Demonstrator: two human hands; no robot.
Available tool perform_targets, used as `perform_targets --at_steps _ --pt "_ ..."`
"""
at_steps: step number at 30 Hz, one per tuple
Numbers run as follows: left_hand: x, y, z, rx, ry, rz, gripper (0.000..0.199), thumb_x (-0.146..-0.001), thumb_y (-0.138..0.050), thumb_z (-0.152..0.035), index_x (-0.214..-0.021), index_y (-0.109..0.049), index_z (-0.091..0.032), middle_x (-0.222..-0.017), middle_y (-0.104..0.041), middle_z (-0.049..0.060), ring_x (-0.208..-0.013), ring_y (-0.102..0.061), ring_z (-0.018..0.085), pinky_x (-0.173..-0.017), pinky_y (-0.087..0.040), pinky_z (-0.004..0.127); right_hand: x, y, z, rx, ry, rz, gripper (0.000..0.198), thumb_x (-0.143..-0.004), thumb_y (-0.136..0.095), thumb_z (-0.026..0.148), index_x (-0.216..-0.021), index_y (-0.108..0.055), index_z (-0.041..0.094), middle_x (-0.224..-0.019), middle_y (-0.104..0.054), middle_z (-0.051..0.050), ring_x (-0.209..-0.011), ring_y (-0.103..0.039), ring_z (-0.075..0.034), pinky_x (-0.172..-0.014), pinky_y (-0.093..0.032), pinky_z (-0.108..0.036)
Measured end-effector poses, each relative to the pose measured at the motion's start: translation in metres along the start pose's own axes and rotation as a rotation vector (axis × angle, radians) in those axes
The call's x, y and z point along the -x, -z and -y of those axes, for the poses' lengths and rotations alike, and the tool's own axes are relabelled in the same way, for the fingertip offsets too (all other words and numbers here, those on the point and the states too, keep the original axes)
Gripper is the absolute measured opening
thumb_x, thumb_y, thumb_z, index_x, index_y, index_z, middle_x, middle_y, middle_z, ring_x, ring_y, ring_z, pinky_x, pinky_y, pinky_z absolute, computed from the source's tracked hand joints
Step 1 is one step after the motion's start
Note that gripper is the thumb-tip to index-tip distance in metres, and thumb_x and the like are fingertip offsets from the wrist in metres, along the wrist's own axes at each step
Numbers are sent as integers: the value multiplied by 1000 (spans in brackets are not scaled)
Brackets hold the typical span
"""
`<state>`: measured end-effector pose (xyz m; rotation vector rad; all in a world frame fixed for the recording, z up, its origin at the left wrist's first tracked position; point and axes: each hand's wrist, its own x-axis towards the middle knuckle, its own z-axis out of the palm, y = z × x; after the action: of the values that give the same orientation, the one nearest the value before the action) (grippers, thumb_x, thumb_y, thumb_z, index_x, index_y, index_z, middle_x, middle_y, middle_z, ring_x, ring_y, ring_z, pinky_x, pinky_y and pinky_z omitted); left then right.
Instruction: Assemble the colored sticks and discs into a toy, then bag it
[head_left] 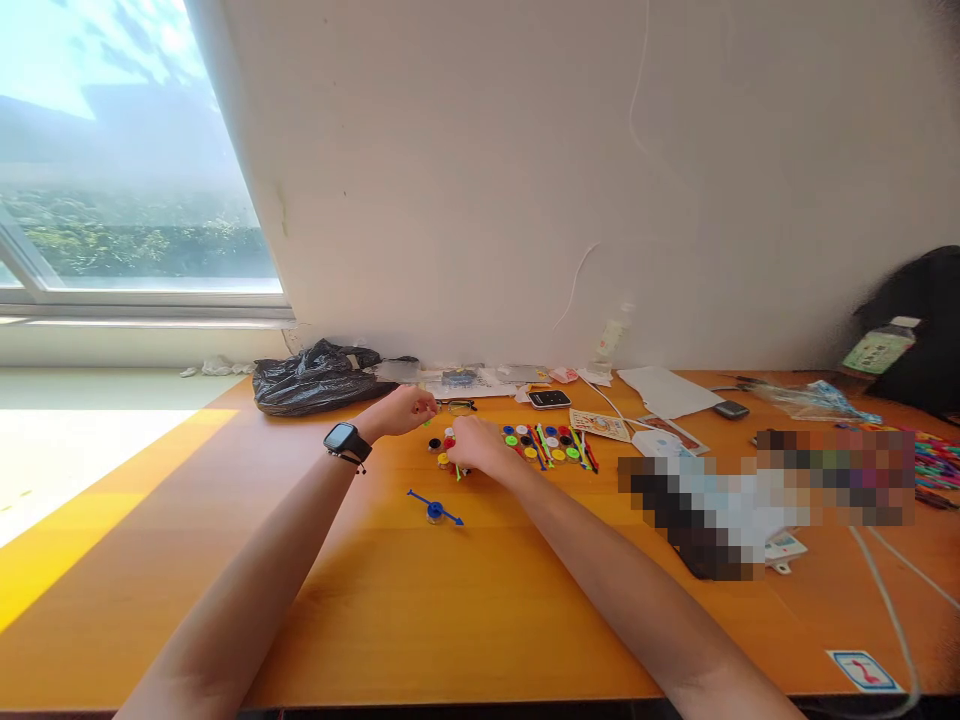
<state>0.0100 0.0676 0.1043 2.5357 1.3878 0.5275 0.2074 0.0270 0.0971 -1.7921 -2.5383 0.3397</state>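
Note:
My left hand [405, 408], with a black watch [343, 438] on its wrist, hovers over the far middle of the table with fingers curled together. A small green bit [427, 422] shows just under its fingertips; what it is I cannot make out. My right hand [478, 446] reaches down among small coloured discs, fingers bent and mostly hidden. Beside it lie a black disc [434, 444] and a yellow disc [442, 460]. The tip of a green arrow [458, 473] pokes out below. Closer to me, a blue arrow [436, 508] lies across a small round base.
Right of my hands are rows of coloured discs [551, 442] and thin arrows [540, 447]. Behind are a black plastic bag [319, 378], glasses [457, 406] and a black-screened device [549, 399]. Papers [667, 390], a cable and a pixelated area occupy the right side.

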Motion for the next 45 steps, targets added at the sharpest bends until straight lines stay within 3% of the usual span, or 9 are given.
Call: perform_targets --at_steps 5,10,17,24,27,31,36,40,45 --pt "-3 -13 9 6 -11 135 23 -83 -63 -22 -94 -82 -21 -85 -80 5 -71 -70 17 -65 -50 22 -4 12 -5 -37 -12 -14 24 -80 -78 37 -95 -79 19 -100 -81 -15 -95 -78 -29 -64 -51 -26" --pt "-6 -24 8 22 -2 196 22 -84 -65 -24 -96 -83 -23 -89 -80 5 -73 -71 17 -67 -49 22 -5 34 -20 -104 -21 -38 26 -78 -76 39 -89 -78 16 -87 -79 -14 -78 -75 -26 -58 -45 -26" --pt "-5 -23 -1 44 33 177 23 -86 -66 -30 -100 -82 -21 -85 -78 6 -69 -70 17 -64 -49 23 -6 51 -44 -319 24 -30 20 -81 -68 27 -65 -70 14 -59 -67 -4 -48 -50 -11 -47 -32 -23" --pt "1 9 -20 218 95 134 34 -99 -56 -41 -105 -76 -14 -93 -78 9 -68 -75 17 -60 -56 24 -3 61 -52 -625 167 -25 19 -88 -70 32 -81 -72 14 -72 -73 -5 -55 -58 -10 -51 -43 -19" --pt "5 28 -39 572 103 40 39 -96 -66 -49 -104 -77 -13 -90 -79 10 -83 -78 21 -76 -62 28 4 74 -55 -878 285 -22 21 -86 -75 34 -83 -72 13 -74 -74 -6 -52 -53 -8 -49 -42 -19" --pt "15 54 -66 805 42 25 40 -94 -72 -49 -114 -78 -15 -105 -81 11 -98 -77 22 -92 -62 33 21 98 -58 -1102 367 -63 24 -82 -79 36 -85 -71 13 -74 -72 -5 -51 -48 -7 -45 -34 -18" --pt "29 75 -94 872 -18 -12 37 -94 -75 -42 -120 -77 -16 -108 -80 11 -96 -78 22 -92 -63 34 55 124 -51 -1012 546 -131 28 -88 -75 41 -102 -76 16 -84 -73 -3 -60 -51 -8 -53 -38 -20" --pt "36 81 -110 871 -65 -46 32 -94 -74 -38 -117 -78 -16 -100 -81 9 -93 -79 20 -89 -64 31 76 135 -41 -881 647 -160 31 -92 -69 40 -112 -77 19 -99 -75 -5 -89 -66 -16 -76 -49 -26" --pt "42 84 -116 841 -73 -39 38 -89 -80 -35 -121 -77 -16 -100 -82 10 -97 -79 24 -85 -65 31 85 138 -36 -741 658 -246 29 -93 -68 41 -109 -76 18 -92 -74 -3 -82 -64 -15 -71 -45 -27"
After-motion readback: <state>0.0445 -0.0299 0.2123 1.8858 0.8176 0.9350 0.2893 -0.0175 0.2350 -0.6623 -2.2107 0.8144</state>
